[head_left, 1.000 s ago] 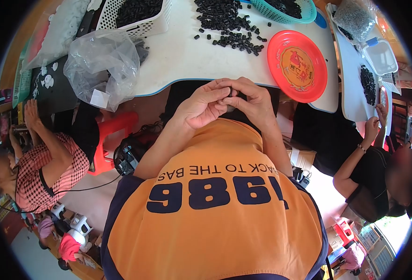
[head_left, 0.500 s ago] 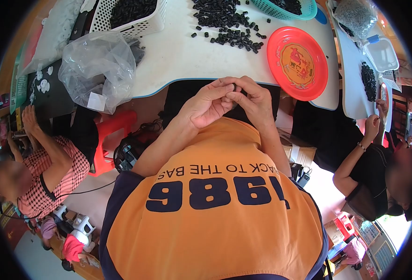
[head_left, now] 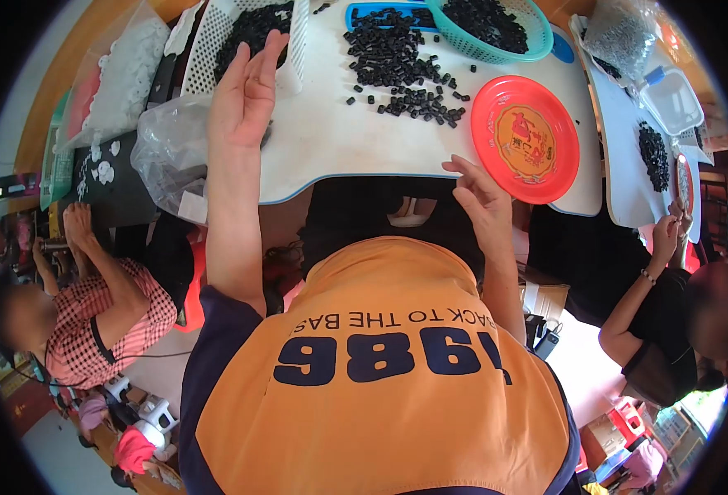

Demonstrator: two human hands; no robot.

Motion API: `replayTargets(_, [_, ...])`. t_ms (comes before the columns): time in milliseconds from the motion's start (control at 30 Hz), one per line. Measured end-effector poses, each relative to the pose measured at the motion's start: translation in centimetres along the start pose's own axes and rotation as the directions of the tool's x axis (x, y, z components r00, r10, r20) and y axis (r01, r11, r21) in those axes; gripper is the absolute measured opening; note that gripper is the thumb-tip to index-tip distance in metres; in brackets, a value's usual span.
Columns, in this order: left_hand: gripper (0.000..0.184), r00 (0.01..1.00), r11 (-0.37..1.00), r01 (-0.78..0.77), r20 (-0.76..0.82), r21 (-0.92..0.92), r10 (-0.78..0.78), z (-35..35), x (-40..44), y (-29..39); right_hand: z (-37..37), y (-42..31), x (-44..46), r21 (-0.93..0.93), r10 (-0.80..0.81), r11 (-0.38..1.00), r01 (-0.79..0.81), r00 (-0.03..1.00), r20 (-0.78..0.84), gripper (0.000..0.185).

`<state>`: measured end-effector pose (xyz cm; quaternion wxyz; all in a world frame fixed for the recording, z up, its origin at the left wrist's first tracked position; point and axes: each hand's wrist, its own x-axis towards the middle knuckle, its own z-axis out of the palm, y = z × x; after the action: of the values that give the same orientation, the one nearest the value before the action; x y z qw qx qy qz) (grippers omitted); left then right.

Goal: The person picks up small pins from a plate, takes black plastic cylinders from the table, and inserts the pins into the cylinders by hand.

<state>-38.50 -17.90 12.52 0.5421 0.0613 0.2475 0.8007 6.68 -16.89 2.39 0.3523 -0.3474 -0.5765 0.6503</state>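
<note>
Left hand [head_left: 248,99] reaches forward, open; right hand [head_left: 483,198] loosely curls.

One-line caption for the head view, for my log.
Left hand open at the white basket of black pieces, right hand near the red plate.

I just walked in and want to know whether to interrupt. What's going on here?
A person in an orange shirt sits at a white table. Their open left hand is over the white basket of black pieces; the right, also open, is near the red plate. Neither visibly holds anything. Loose black pieces lie between.
</note>
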Motion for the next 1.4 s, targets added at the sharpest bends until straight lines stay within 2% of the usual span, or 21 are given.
replayTargets(33, [0.037, 0.997, 0.998, 0.056, 0.05, -0.034, -0.054, 0.5, 1.4, -0.3, -0.5, -0.4, -0.7, 0.003, -0.019, 1.0, 0.019, 0.997, -0.075, 0.053])
replayTargets(67, [0.044, 0.998, 0.996, 0.051, -0.039, 0.07, -0.049, 0.3, 1.7, -2.5, -1.3, -0.8, -1.0, -0.004, -0.025, 1.0, 0.025, 0.993, -0.113, 0.053])
replayTargets(100, [0.045, 0.999, 0.959, 0.032, 0.014, 0.283, -0.037, 0.3, 1.0, -5.1, -2.3, -1.2, -1.2, -0.028, 0.0, 1.0, -0.006, 0.976, -0.219, 0.044])
replayTargets(133, [0.047, 0.996, 0.881, 0.009, 0.077, 0.472, -0.051, 0.3, 0.1, -8.3, -4.1, -1.7, -2.0, -0.054, 0.025, 0.997, -0.046, 0.94, -0.34, 0.035])
replayTargets(167, [0.043, 0.999, 0.763, 0.011, 0.03, 0.647, -0.04, 0.0, 0.0, -10.9, -6.3, -1.7, -2.3, -0.067, 0.02, 0.996, -0.051, 0.92, -0.391, 0.035])
replayTargets(233, [0.039, 0.995, 0.317, -0.064, 0.037, 0.946, 0.09, -5.5, 2.5, -13.0, -9.6, -1.1, -0.9, -0.329, -0.084, 0.938, -0.108, 0.85, -0.52, 0.024])
replayTargets(300, [0.038, 0.997, 0.342, -0.077, 0.071, 0.937, 0.031, -4.6, 3.7, -16.2, -14.1, -1.1, 0.3, -0.412, -0.165, 0.904, -0.115, 0.794, -0.585, 0.022])
replayTargets(367, [0.037, 0.996, 0.355, -0.082, 0.082, 0.931, 0.015, -4.2, 3.5, -17.5, -17.8, -1.0, 1.6, -0.722, -0.297, 0.635, -0.274, 0.777, -0.555, 0.019])
replayTargets(400, [0.037, 0.996, 0.362, -0.085, 0.088, 0.928, 0.007, -4.3, 3.2, -17.9, -19.3, -0.7, 2.4, -0.72, -0.3, 0.633, -0.284, 0.767, -0.567, 0.019])
replayTargets(467, [0.036, 0.996, 0.374, -0.081, 0.086, 0.924, 0.002, -4.6, 2.8, -18.4, -22.0, 0.1, 3.2, -0.937, -0.548, 0.259, -0.233, 0.764, -0.342, 0.016])
replayTargets(967, [0.031, 0.997, 0.447, -0.056, 0.03, 0.893, 0.066, -9.1, 1.7, -17.4, -21.3, -2.3, 4.7, -0.816, -0.424, 0.541, -0.205, 0.771, -0.475, 0.016])
replayTargets(1233, [0.029, 0.992, 0.484, -0.042, -0.023, 0.874, 0.127, -10.3, -1.5, -19.6, -18.9, -3.4, 4.3, -0.711, -0.331, 0.683, -0.171, 0.794, -0.509, 0.017])
replayTargets(1300, [0.03, 0.996, 0.513, -0.035, -0.014, 0.857, 0.092, -9.3, -2.4, -20.8, -18.9, -3.7, 4.2, -0.679, -0.307, 0.715, -0.164, 0.8, -0.516, 0.017])
replayTargets(1400, [0.028, 0.998, 0.595, 0.006, 0.031, 0.804, -0.053, -5.7, -4.3, -22.3, -19.2, -4.3, 3.6, -0.628, -0.269, 0.763, -0.155, 0.807, -0.526, 0.018])
